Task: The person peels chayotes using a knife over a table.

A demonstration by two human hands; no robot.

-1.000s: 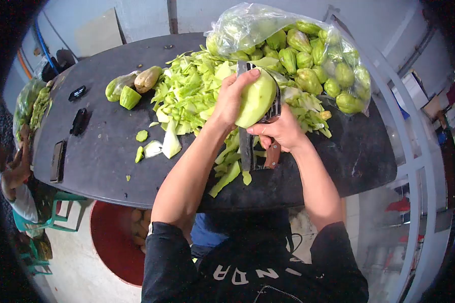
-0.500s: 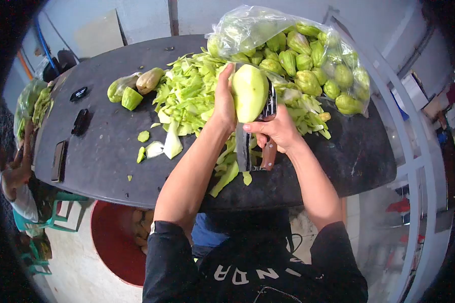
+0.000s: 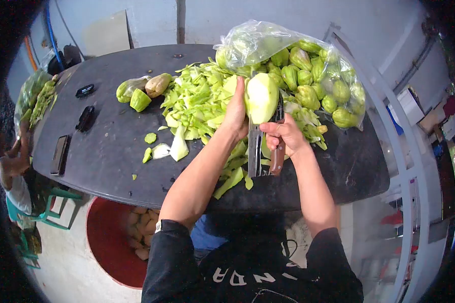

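My left hand (image 3: 236, 112) is closed around one side of a pale green peeled chayote (image 3: 262, 98), held upright above the table. My right hand (image 3: 286, 135) grips a wide-bladed knife (image 3: 255, 151) with a brown riveted wooden handle (image 3: 277, 160). Part of the blade lies just below the chayote, and a dark slotted metal part shows along its right side. How the two metal parts join is hidden by my fingers. Behind and below both hands spreads a heap of light green peelings (image 3: 194, 96).
A clear plastic bag (image 3: 253, 43) of several unpeeled chayotes (image 3: 308, 96) lies at the back right. Chayote pieces (image 3: 140, 100), dark small objects (image 3: 85, 118) and a phone-like slab (image 3: 60, 155) are on the left of the black table (image 3: 106, 151). A red tub (image 3: 103, 247) stands below; another person (image 3: 15, 171) sits far left.
The view has shifted, so the table appears slightly lower. The chayote and knife stay in my hands; the knife has moved slightly against the chayote's right side.
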